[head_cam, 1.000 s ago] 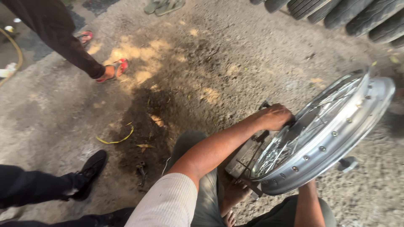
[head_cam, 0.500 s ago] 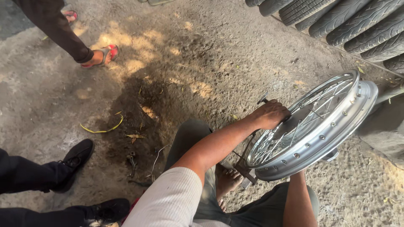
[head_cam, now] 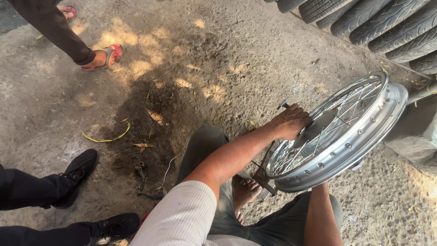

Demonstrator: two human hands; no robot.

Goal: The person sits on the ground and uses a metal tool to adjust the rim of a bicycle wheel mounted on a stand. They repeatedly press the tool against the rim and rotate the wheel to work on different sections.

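Currently the left hand (head_cam: 291,122) rests closed on the hub of a spoked wheel (head_cam: 359,136), which stands tilted at right near stacked tyres (head_cam: 378,23). Only the right forearm shows beneath the rim, so its grip cannot be told. Black shoes (head_cam: 79,171) stand at near left.

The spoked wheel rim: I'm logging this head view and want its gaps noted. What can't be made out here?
- Right hand: hidden behind the spoked wheel rim; only the forearm shows.
- What the left hand grips at the hub: covered by its fingers.
- The stand under the rim: mostly hidden by rim and arm.
- Tyres: cut off by the top edge.
- Two bystanders: only legs and shoes in frame.
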